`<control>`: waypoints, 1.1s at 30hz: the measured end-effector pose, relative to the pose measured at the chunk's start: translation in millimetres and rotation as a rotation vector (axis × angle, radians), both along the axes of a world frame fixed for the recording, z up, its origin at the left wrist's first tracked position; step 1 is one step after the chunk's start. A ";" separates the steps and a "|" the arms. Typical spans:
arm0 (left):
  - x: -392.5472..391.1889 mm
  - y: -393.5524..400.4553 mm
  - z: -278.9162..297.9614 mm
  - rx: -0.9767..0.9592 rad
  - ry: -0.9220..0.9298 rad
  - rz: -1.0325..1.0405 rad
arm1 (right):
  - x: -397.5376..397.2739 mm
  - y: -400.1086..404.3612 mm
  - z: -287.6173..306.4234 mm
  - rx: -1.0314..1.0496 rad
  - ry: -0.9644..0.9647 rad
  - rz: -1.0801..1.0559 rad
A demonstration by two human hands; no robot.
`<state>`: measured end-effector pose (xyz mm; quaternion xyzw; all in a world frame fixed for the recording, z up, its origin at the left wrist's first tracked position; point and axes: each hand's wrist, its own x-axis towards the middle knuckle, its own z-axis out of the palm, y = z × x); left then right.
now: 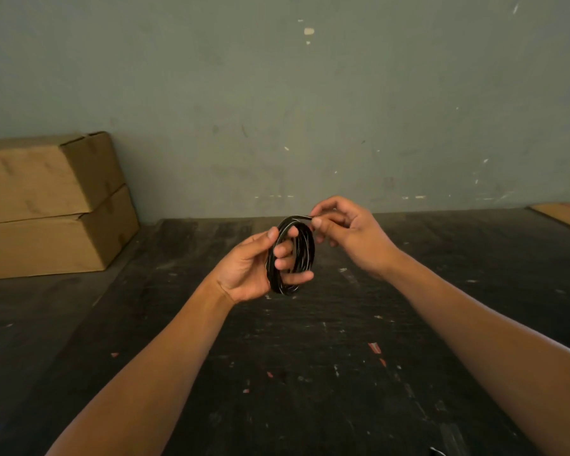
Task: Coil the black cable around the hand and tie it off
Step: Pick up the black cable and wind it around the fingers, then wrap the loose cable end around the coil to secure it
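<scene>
The black cable is wound into a tight oval coil of several turns, held upright above the dark table. My left hand grips the coil, thumb on its left side and fingers passing through the loop. My right hand sits just right of the coil's top and pinches the free end of the cable between thumb and forefinger. The short end runs from the coil's top to those fingertips. Both forearms reach in from the bottom of the view.
Two stacked cardboard boxes stand at the left against the grey-green wall. The dark, scuffed table carries small bits of debris. A flat piece of cardboard lies at the far right edge.
</scene>
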<state>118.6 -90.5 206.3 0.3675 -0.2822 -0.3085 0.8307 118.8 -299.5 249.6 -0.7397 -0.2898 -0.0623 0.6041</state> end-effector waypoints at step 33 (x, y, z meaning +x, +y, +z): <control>-10.4 -21.7 -22.4 0.460 -0.208 0.699 | -7.6 1.4 -36.4 -0.143 0.044 -0.193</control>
